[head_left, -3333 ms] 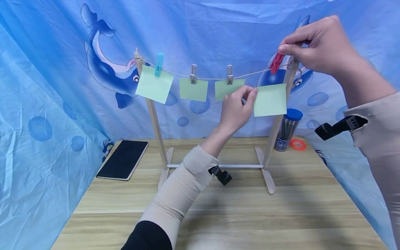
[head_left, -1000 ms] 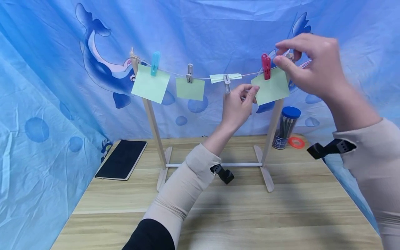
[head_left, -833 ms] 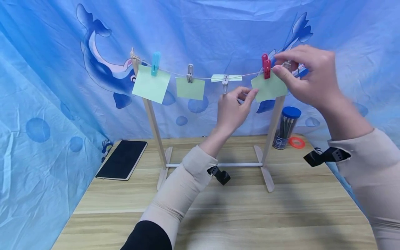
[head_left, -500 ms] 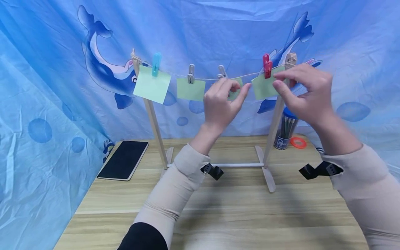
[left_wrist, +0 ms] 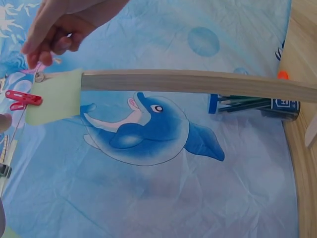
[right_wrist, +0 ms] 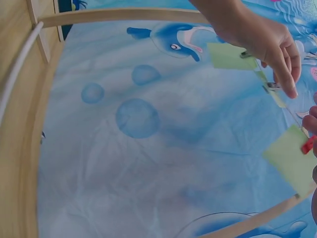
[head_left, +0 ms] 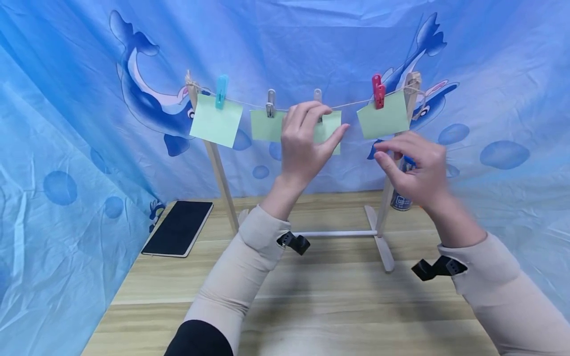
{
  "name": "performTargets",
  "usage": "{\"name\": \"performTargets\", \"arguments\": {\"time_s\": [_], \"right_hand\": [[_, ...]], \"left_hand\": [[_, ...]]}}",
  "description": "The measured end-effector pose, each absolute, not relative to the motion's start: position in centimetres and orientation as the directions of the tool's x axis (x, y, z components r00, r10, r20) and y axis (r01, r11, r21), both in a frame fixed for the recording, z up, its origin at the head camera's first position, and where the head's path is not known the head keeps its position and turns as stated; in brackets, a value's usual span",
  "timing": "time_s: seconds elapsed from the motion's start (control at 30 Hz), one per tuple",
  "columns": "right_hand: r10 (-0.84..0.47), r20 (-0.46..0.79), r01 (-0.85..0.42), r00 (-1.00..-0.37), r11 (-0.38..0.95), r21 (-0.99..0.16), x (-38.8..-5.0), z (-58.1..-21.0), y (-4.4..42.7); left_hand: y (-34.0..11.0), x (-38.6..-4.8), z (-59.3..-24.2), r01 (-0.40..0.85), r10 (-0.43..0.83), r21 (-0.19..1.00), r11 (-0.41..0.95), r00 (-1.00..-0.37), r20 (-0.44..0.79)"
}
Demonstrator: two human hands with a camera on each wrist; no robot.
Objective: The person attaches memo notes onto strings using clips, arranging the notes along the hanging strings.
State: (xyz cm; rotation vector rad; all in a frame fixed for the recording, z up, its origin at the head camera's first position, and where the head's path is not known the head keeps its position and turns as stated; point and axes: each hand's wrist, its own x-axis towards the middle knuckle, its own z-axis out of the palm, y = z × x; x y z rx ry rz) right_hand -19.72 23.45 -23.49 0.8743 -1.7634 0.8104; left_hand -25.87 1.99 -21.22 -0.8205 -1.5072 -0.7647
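Observation:
Four-legged wording aside, a string (head_left: 352,104) spans two wooden posts and carries several green paper notes. A red clothespin (head_left: 378,92) clips the rightmost note (head_left: 384,118). My right hand (head_left: 417,168) is below and to its right, thumb and fingers apart, holding nothing. My left hand (head_left: 305,141) is raised with relaxed fingers in front of the two middle notes, partly hiding them and a grey clothespin (head_left: 317,94). Another grey clothespin (head_left: 270,103) and a turquoise one (head_left: 221,91) hold notes further left. In the left wrist view the red-clipped note (left_wrist: 57,96) hangs beside a post.
A black notebook (head_left: 178,228) lies at the table's back left. Behind the right post stands a blue-lidded pencil tub (left_wrist: 255,105), partly hidden by my right hand in the head view. The rack's crossbar (head_left: 338,233) runs low above the table (head_left: 329,316).
The red clothespin has come onto the right note and both hands have let go. My right hand has dropped; my left has moved left. The third note flipped up, then hung down again.

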Motion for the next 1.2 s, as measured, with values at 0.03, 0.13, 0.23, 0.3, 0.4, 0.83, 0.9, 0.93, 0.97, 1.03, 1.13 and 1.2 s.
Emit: {"name": "performTargets", "arguments": {"time_s": [0.03, 0.13, 0.23, 0.3, 0.4, 0.83, 0.9, 0.93, 0.97, 1.03, 1.13, 1.2], "right_hand": [[-0.197, 0.941, -0.842, -0.277, 0.521, -0.139, -19.7, -23.9, 23.4], [-0.199, 0.932, -0.839, -0.304, 0.520, -0.163, -19.5, -24.8, 23.2], [-0.179, 0.925, -0.835, -0.336, 0.511, -0.204, -19.4, -25.8, 22.9], [-0.168, 0.921, -0.835, -0.352, 0.500, -0.229, -19.4, -26.4, 22.8], [-0.158, 0.918, -0.842, -0.365, 0.477, -0.252, -19.6, -27.5, 22.4], [-0.108, 0.896, -0.833, -0.431, 0.428, -0.350, -19.9, -31.3, 20.9], [-0.110, 0.894, -0.834, -0.433, 0.424, -0.352, -20.0, -31.7, 20.8], [-0.112, 0.893, -0.834, -0.436, 0.422, -0.355, -19.9, -31.9, 20.7], [-0.114, 0.890, -0.834, -0.442, 0.417, -0.361, -19.9, -32.0, 20.7], [-0.123, 0.882, -0.831, -0.456, 0.413, -0.372, -19.7, -32.2, 20.6], [-0.130, 0.864, -0.816, -0.487, 0.421, -0.397, -19.4, -32.6, 20.6], [-0.131, 0.852, -0.798, -0.506, 0.446, -0.405, -19.3, -32.9, 20.6]], "left_hand": [[1.9, -25.9, -21.3, 0.846, 0.072, 0.008, 0.533, -0.055, 0.996], [1.6, -26.0, -21.5, 0.852, 0.081, -0.002, 0.524, -0.047, 0.996], [1.4, -26.0, -21.6, 0.854, 0.087, -0.012, 0.520, -0.039, 0.995], [1.3, -26.1, -21.7, 0.854, 0.088, -0.014, 0.519, -0.037, 0.995], [1.1, -26.1, -22.0, 0.854, 0.088, -0.012, 0.521, -0.040, 0.995], [0.8, -26.4, -23.1, 0.845, 0.101, 0.004, 0.535, -0.068, 0.993], [0.7, -26.4, -23.3, 0.848, 0.101, 0.009, 0.530, -0.073, 0.992], [0.7, -26.4, -23.5, 0.849, 0.102, 0.010, 0.528, -0.076, 0.992], [0.7, -26.3, -23.6, 0.850, 0.104, 0.012, 0.527, -0.078, 0.992], [0.7, -26.1, -24.0, 0.852, 0.109, 0.014, 0.523, -0.083, 0.991], [0.6, -25.4, -25.1, 0.856, 0.147, 0.016, 0.516, -0.107, 0.983], [0.5, -24.7, -26.2, 0.861, 0.196, 0.024, 0.508, -0.142, 0.970]]}}
